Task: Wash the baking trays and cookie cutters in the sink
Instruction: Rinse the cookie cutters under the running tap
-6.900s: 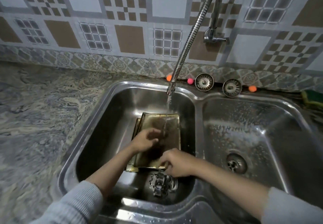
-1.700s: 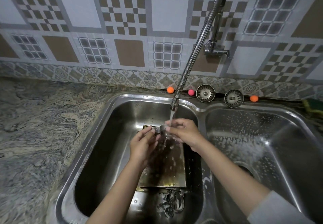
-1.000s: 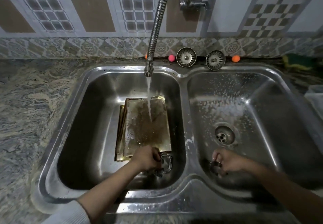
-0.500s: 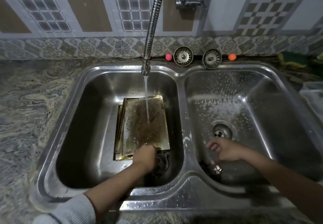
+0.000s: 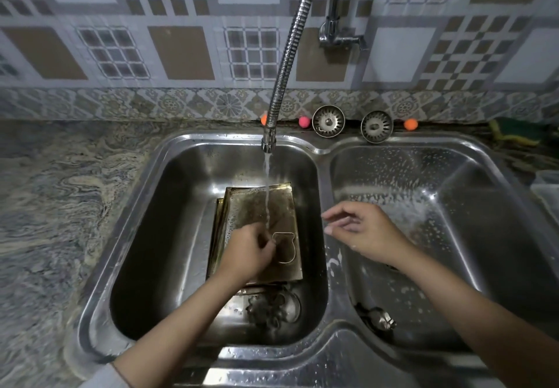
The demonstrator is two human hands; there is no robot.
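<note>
Stacked gold baking trays [image 5: 257, 209] lie in the left basin of the steel double sink [image 5: 323, 163], under running water from the flexible faucet [image 5: 284, 64]. My left hand [image 5: 248, 251] holds a thin metal cookie cutter [image 5: 284, 248] over the top tray, beside the water stream. My right hand [image 5: 363, 230] hovers empty above the divider and right basin, fingers spread. More cutters [image 5: 269, 306] lie in a heap at the left basin's near end. One cutter [image 5: 378, 318] rests in the right basin's near corner.
Two drain strainers [image 5: 328, 121] [image 5: 377, 127] and small orange and pink balls [image 5: 410, 124] sit on the back ledge. A green-yellow sponge [image 5: 514, 133] lies at far right. Marble counter [image 5: 54, 206] spreads to the left. The right basin is wet with droplets.
My left hand has lifted a cookie cutter from the heap up over the tray to the water stream. My right hand let go of a cutter in the right basin and rose toward the divider.
</note>
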